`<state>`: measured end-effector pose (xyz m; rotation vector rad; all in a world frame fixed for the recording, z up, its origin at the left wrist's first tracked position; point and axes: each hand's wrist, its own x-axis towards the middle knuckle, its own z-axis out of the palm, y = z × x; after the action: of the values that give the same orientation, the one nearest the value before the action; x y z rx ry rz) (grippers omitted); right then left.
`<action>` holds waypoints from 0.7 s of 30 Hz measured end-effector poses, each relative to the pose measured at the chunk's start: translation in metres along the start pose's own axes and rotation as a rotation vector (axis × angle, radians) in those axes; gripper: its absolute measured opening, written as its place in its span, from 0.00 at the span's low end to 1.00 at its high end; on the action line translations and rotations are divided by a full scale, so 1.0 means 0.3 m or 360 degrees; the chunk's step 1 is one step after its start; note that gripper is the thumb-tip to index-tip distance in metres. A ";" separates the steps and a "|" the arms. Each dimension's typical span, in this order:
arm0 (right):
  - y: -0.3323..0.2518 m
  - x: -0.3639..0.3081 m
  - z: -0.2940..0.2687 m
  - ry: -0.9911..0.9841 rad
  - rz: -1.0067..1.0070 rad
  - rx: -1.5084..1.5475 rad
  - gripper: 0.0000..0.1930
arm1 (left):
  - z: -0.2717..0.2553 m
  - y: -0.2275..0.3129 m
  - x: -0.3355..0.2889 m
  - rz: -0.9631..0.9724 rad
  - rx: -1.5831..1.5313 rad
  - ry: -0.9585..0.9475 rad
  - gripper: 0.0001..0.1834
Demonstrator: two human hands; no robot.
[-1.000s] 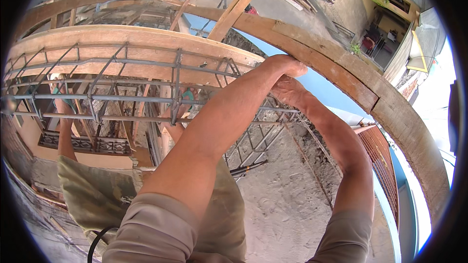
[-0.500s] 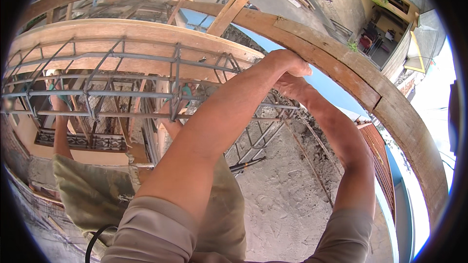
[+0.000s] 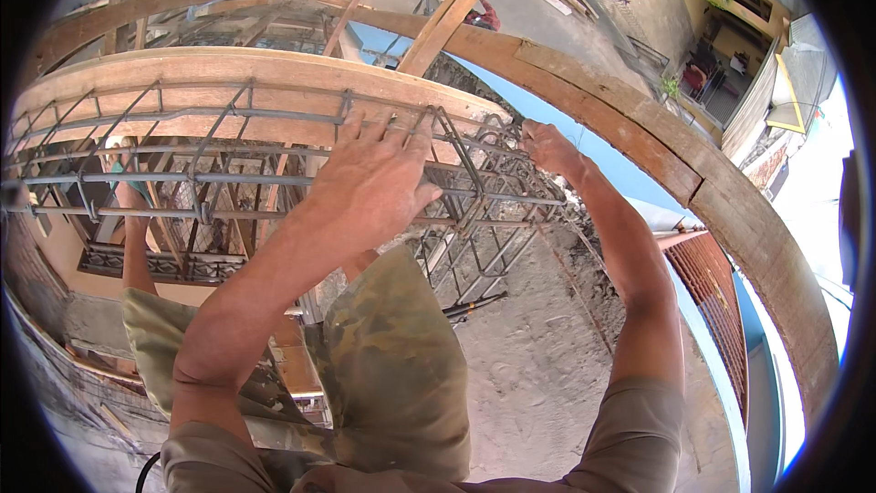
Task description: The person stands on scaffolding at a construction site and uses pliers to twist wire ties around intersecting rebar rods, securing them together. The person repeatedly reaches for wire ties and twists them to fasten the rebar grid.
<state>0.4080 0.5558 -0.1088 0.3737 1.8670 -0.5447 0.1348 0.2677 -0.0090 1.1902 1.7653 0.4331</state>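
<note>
Steel bar cage (image 3: 182, 173) runs from far left to centre, lying along curved timber plank (image 3: 228, 68). Left hand (image 3: 374, 178) flat on cage near its right end, fingers spread over bars, grip loose, not clenched. Right hand (image 3: 547, 148) at cage tip, fingers curled there; cannot tell if grasping bar. Concrete floor (image 3: 529, 374) below
</note>
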 end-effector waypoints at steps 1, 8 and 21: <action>0.076 0.010 0.056 0.0054 -0.0228 -0.0343 0.11 | -0.021 -0.034 -0.033 -0.0017 0.0064 0.0017 0.37; -0.125 0.065 -0.092 -0.0061 0.0773 0.0325 0.09 | -0.079 -0.133 -0.140 -0.0048 0.0152 0.0035 0.35; -0.307 -0.081 -0.177 0.0072 0.0735 -0.0608 0.12 | -0.093 -0.046 -0.065 -0.0467 0.0258 -0.0349 0.40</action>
<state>0.3283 0.5065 -0.0531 0.5404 1.7995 0.1324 0.1058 0.2500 0.0050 1.0231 1.7698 -0.0136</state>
